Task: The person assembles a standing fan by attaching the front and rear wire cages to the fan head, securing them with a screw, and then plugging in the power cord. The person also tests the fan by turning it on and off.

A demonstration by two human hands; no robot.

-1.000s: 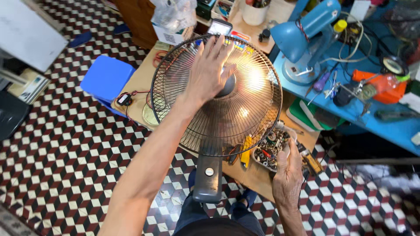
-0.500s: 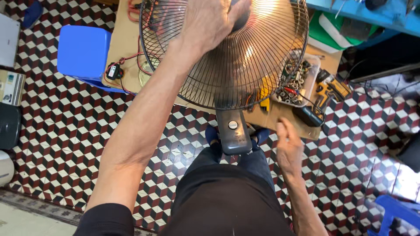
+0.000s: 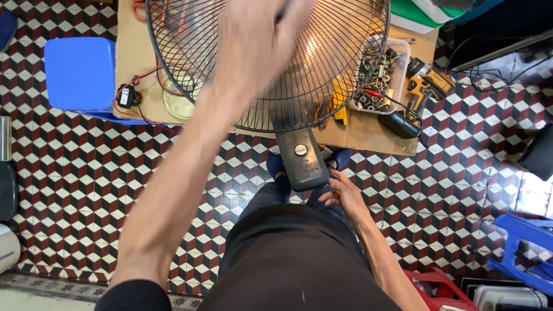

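A: Item held? Fingers?
B: Round black wire-grille fan [image 3: 322, 75], over brown worktop [image 3: 368, 129]. Left hand [image 3: 259, 40] lay spread on grille; right hand [image 3: 344, 196] fingers loosely touched its dark grey base [image 3: 302, 158].
A: Surroundings?
B: Clear box of screws [image 3: 380, 78], yellow drill [image 3: 423, 89], blue plastic stool [image 3: 78, 75]; chequered tile floor [image 3: 86, 190].

Even, bright daylight; warm glare through the fan grille [image 3: 322, 63]; the left hand [image 3: 259, 34] over it motion-blurred; floor tiles sharp.

Black fan grille [image 3: 345, 69], blue stool [image 3: 78, 72], red-white-black cube-patterned floor [image 3: 75, 190].
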